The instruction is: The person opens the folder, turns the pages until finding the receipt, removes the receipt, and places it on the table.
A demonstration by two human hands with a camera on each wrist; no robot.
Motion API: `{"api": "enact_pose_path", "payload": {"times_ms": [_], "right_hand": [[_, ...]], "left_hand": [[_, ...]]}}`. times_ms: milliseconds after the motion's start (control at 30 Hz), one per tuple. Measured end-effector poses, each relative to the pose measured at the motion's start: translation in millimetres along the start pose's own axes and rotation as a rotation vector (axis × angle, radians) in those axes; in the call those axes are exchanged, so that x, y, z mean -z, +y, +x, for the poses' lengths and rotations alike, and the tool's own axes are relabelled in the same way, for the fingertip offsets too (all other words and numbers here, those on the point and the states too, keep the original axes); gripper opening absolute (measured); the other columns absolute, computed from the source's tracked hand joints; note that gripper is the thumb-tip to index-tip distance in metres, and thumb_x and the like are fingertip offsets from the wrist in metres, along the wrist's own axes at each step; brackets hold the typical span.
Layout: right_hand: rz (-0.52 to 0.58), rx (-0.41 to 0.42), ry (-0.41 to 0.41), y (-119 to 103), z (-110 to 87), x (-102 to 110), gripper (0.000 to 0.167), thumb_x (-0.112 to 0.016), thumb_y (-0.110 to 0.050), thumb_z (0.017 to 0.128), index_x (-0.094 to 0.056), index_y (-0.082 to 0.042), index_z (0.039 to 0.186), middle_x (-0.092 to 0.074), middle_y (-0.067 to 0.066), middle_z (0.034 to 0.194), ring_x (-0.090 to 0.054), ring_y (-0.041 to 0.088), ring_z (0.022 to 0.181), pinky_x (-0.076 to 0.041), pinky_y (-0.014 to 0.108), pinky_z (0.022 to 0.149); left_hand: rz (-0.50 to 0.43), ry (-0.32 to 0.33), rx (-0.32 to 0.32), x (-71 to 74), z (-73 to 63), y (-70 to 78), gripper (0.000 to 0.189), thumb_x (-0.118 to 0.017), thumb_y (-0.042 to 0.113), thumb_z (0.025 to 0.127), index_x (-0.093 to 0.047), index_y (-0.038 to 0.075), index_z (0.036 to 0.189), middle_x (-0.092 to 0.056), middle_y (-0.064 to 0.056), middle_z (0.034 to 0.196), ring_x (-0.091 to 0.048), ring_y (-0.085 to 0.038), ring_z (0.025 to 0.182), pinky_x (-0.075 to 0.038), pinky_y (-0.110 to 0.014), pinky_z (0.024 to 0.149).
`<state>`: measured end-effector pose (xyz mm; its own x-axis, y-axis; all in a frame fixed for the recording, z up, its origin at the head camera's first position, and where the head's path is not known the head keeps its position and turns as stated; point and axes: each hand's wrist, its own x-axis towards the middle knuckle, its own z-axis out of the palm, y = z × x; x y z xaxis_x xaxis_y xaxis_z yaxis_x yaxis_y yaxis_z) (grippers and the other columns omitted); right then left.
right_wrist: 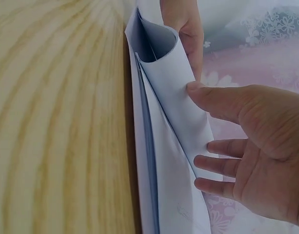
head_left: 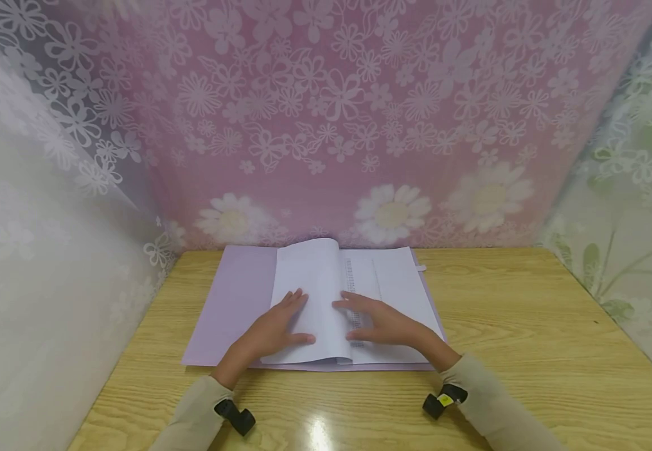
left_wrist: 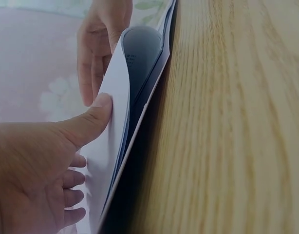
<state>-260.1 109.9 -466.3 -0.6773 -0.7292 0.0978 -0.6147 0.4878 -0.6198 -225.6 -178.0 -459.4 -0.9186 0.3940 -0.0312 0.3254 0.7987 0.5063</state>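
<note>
Paper sheets (head_left: 305, 269) took centre stage, lying within an open lilac folder (head_left: 227, 307) on the wooden table (head_left: 517, 313), close up against the flowered backdrop (head_left: 331, 94). And what a curve! The upper paper bowed over toward the left, its rounded fold forming a hollow loop that both wrist views caught end-on, beside a flatter printed page (head_left: 404, 288).

Over on the left, the left hand (head_left: 275, 326) lay open, fingers stretched loosely across the bowed paper, thumb (left_wrist: 93, 119) against its face; it gripped nothing, and the spread looked meant to keep that springy layer from rising. Across from it came the right hand (head_left: 384, 322), open too, its fingers reaching over the printed page to the fold, the thumb meeting the paper's outer curve. No pinch there; the light contact seemed suited to guiding the bend without creasing it.

Facing inward, the pair bracketed the loop, probably so that each side had its own support. Underneath, the folder lay spread flat, presumably giving the pages a firm backing. Out at its right edge poked a small pale tab (head_left: 421, 268), perhaps a marker. How many sheets made up the curl, nobody could tell.
</note>
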Motion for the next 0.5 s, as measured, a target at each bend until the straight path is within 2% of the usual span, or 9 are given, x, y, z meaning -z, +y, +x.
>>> {"api": "enact_pose_path", "payload": {"times_ms": [267, 500], "right_hand": [[-0.023, -0.004, -0.008, -4.8, 2.1, -6.0, 0.063, -0.073, -0.033, 0.095, -0.051, -0.02, 0.152, -0.032, 0.015, 0.166, -0.031, 0.037, 0.153, -0.034, 0.059, 0.12], [-0.031, 0.001, -0.012, -9.0, 2.3, -1.8, 0.063, -0.074, -0.033, 0.095, -0.05, -0.018, 0.152, -0.035, 0.017, 0.165, -0.033, 0.037, 0.152, -0.034, 0.06, 0.119]], "left_hand": [[0.019, -0.06, 0.039, -3.1, 1.1, -4.6, 0.092, -0.078, 0.046, 0.087, -0.035, 0.007, 0.159, -0.028, -0.012, 0.168, -0.023, -0.036, 0.156, -0.029, -0.057, 0.123], [0.038, -0.076, 0.017, -8.1, 1.2, -7.2, 0.09, -0.078, 0.045, 0.087, -0.038, 0.003, 0.157, -0.03, -0.017, 0.166, -0.026, -0.039, 0.155, -0.032, -0.059, 0.121]]}}
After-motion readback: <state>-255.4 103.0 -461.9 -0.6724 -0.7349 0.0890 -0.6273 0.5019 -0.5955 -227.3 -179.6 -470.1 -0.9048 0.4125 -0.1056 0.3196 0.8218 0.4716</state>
